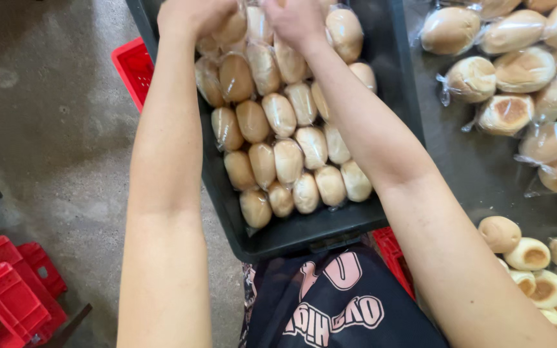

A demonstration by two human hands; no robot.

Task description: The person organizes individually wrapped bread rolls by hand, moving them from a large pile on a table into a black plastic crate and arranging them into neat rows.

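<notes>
A black plastic crate (304, 229) in front of me holds several clear bags of pale bread rolls (288, 161) standing in rows. At the crate's far end my left hand (191, 16) is closed around a bagged roll (232, 29). Beside it my right hand (298, 19) presses down on another bagged roll (289, 61). Both hands are partly cut off by the top edge of the view, so their fingertips are hidden.
To the right, a grey table (478, 167) carries several bagged buns (504, 113) and loose unwrapped buns (528, 254). Red plastic crates stand on the concrete floor at upper left (133, 64) and lower left (8, 296).
</notes>
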